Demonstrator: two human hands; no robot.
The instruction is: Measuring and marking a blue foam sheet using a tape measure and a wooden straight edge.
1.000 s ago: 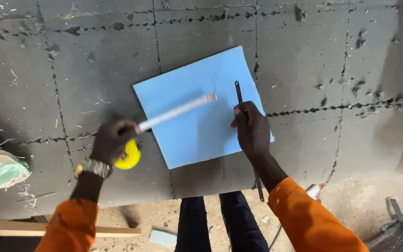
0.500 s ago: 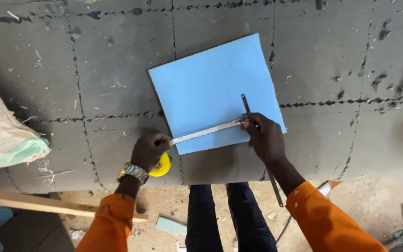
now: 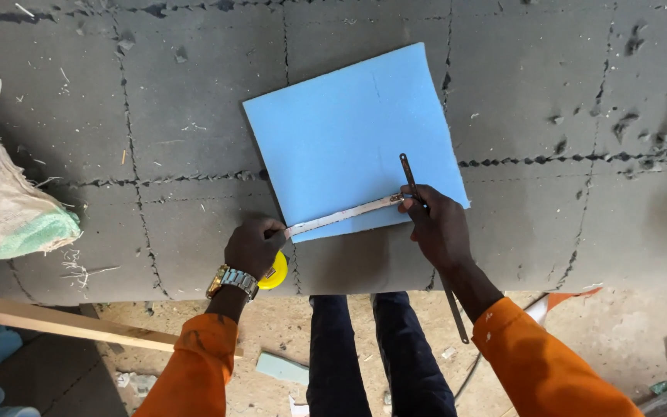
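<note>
A light blue square foam sheet (image 3: 357,135) lies on a grey foam-mat surface (image 3: 156,131). My left hand (image 3: 252,245) grips a yellow tape measure (image 3: 275,272) at the sheet's near left corner. Its white tape blade (image 3: 341,215) runs along the sheet's near edge to my right hand (image 3: 441,228). That hand presses the blade's end down and also holds a thin dark metal blade (image 3: 430,243), which crosses the sheet's near right corner and sticks out past my wrist.
A pale woven sack (image 3: 1,205) with green stuff at its mouth lies at the left. A wooden batten (image 3: 55,320) runs along the lower left. My legs in dark trousers (image 3: 380,347) stand at the surface's near edge, on a dusty floor with scraps (image 3: 281,367).
The tape, first held slanted over the sheet's middle, has come down to lie flat along the sheet's near edge. Both hands followed it there, and the view has shifted.
</note>
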